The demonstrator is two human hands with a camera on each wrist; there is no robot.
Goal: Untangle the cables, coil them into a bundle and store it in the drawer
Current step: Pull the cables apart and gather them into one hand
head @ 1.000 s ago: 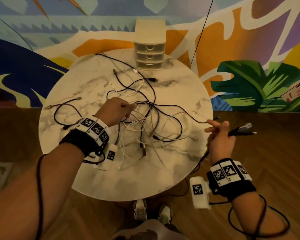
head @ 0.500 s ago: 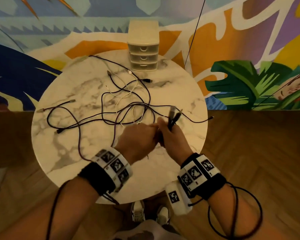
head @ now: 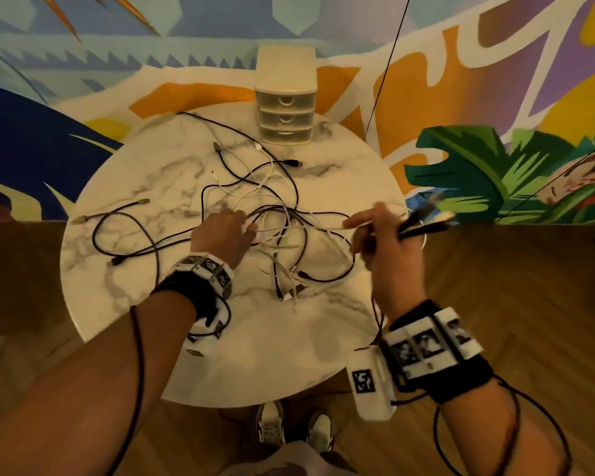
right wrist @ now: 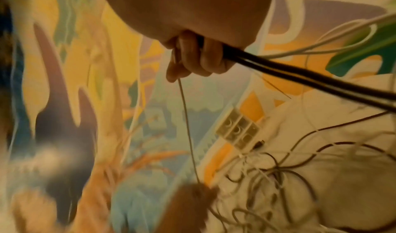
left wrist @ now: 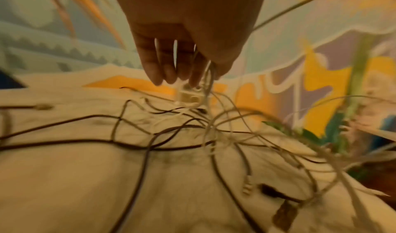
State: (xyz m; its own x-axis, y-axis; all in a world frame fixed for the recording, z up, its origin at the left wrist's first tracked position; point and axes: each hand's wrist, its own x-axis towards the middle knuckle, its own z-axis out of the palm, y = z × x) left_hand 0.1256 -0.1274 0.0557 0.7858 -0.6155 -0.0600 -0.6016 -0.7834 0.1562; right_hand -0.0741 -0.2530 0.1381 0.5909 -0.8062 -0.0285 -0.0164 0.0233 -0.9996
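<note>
A tangle of black and white cables [head: 282,235] lies in the middle of the round marble table [head: 255,355]. My left hand [head: 225,231] hovers over the tangle and pinches a white cable [left wrist: 209,87] between thumb and forefinger. My right hand [head: 382,235] is at the table's right edge, fingers curled round two black cable ends [head: 423,230] that stick out to the right. A thin white cable [right wrist: 186,118] runs taut from my right hand [right wrist: 197,57] to the left hand. The small cream drawer unit [head: 285,113] stands at the table's far edge, all three drawers shut.
A black cable loops out to the table's left side, its plugs [head: 83,218] near the rim. Loose plug ends [head: 289,293] lie toward me from the tangle. A painted mural wall rises right behind the table. My shoes [head: 289,427] show on the wooden floor under the near edge.
Half a second ago both hands met near the table's middle. They have since pulled apart: the right hand went right with the black ends, and the left went back over the tangle.
</note>
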